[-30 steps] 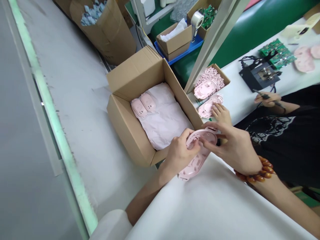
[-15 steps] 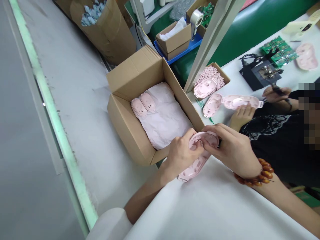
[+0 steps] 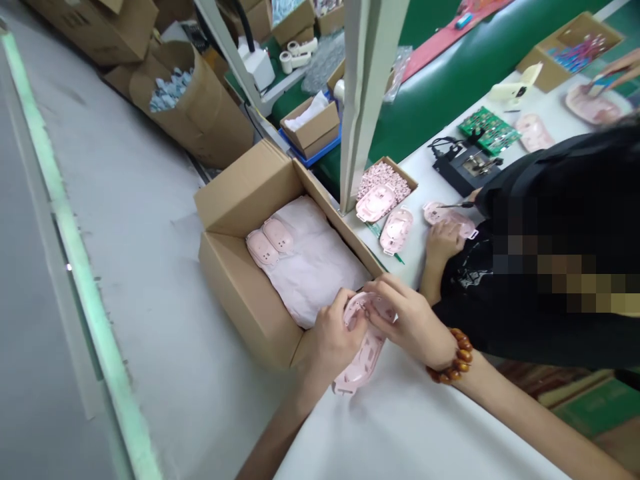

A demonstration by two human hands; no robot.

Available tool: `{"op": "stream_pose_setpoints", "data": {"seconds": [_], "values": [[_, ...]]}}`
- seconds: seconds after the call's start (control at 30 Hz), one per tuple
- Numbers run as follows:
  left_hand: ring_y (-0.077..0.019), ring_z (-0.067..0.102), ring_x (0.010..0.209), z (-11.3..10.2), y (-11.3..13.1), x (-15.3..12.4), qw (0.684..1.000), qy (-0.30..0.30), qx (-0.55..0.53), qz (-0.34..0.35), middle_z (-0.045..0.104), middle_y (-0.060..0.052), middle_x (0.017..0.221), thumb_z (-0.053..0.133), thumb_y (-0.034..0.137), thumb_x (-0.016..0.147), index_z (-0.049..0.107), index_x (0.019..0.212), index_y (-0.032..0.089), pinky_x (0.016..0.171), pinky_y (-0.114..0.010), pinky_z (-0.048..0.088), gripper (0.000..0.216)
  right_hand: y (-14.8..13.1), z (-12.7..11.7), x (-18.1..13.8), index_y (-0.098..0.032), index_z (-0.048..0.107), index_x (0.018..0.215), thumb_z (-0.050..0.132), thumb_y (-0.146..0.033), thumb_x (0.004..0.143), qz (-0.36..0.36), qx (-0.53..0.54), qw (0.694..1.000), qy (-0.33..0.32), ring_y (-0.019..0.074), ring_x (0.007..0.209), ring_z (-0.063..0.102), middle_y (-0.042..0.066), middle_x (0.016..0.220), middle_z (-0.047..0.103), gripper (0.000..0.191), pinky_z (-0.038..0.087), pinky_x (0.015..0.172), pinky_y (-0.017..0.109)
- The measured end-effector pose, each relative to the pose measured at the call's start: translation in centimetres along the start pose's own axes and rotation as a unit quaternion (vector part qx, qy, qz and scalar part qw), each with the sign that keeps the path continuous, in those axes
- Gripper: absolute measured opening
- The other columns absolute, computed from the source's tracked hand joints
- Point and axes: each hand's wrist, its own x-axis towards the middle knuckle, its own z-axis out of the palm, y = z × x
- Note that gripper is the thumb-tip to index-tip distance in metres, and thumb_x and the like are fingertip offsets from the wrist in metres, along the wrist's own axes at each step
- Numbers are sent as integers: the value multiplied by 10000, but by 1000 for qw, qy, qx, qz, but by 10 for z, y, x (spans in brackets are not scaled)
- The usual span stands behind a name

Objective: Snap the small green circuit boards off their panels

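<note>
Both my hands grip a pink plastic housing (image 3: 361,365), an elongated shell with its hollow inside facing up, tilted over the near edge of the carton. My left hand (image 3: 336,333) wraps its left rim, thumb inside. From the right, my right hand (image 3: 407,319) clasps the upper end, its fingers bent into the cavity; any small part between the fingertips is hidden. Just beyond stands an open cardboard carton (image 3: 245,293) lined with a white sheet (image 3: 320,260). Two pink shells, one (image 3: 262,247) beside the other (image 3: 279,235), lie on that sheet.
On the white bench at right sit a small box of pink parts (image 3: 400,180), another pink housing (image 3: 397,230) and green circuit boards (image 3: 489,131). A co-worker's hand (image 3: 445,241) holds a pink shell. A metal post (image 3: 367,100) rises behind the carton.
The view has swung right, so the scene sits further left and more bench shows. My hands still hold the housing in nearly the same grip. The co-worker leans further in over their shell.
</note>
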Motion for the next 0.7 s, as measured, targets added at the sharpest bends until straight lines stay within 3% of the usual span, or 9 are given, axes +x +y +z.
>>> {"op": "stream_pose_setpoints", "data": {"seconds": [0.23, 0.3, 0.37, 0.43, 0.5, 0.6, 0.7], "values": [[-139, 522, 623, 2, 12, 12, 999, 18, 34, -13, 572, 52, 668, 562, 294, 911, 520, 817, 243, 598, -238, 361, 115, 17, 7, 3, -236, 560, 1200, 523, -122, 969, -29, 42, 998, 35, 240, 890, 643, 91, 985, 620, 260, 588, 759, 374], [-146, 542, 638, 3, 17, 17, 1000, 21, 12, -14, 596, 42, 686, 546, 311, 933, 553, 856, 240, 600, -238, 380, 105, 25, 11, 2, -248, 530, 1272, 536, -139, 972, -9, 74, 995, 68, 253, 978, 656, 105, 1073, 642, 319, 591, 826, 405], [-158, 576, 668, 2, 22, 23, 999, 43, -19, -21, 632, 27, 730, 530, 336, 957, 579, 922, 237, 614, -242, 408, 116, 35, 17, 0, -261, 474, 1360, 583, -229, 983, 58, 137, 982, 119, 254, 1022, 662, 120, 1206, 644, 394, 590, 862, 422], [-173, 610, 722, 3, 26, 31, 995, 87, -43, -33, 671, 6, 811, 516, 373, 981, 580, 1000, 238, 645, -253, 441, 152, 44, 22, -5, -264, 463, 1383, 583, -369, 1001, 159, 239, 948, 140, 248, 1031, 669, 123, 1292, 634, 413, 596, 864, 416], [-189, 635, 786, 5, 27, 40, 991, 116, -54, -40, 694, -20, 901, 490, 405, 1003, 564, 1070, 238, 688, -271, 471, 194, 50, 27, -9, -255, 527, 1333, 538, -478, 1013, 242, 369, 894, 82, 248, 1062, 677, 110, 1304, 652, 390, 597, 889, 408], [-214, 657, 903, 11, 29, 54, 994, 87, -48, -41, 708, -61, 1022, 480, 367, 1011, 553, 1172, 231, 785, -313, 504, 223, 53, 33, -11, -242, 613, 1258, 595, -548, 959, 284, 510, 812, -2, 272, 1160, 667, 91, 1283, 694, 427, 566, 993, 419], [-235, 620, 1129, 8, 46, 61, 994, 98, -40, 0, 636, -111, 1311, 557, 299, 977, 520, 1338, 240, 962, -367, 488, 367, 58, 37, -8, -240, 634, 1249, 661, -553, 891, 338, 514, 785, 71, 290, 1214, 644, 87, 1304, 699, 477, 527, 1051, 437]]}}
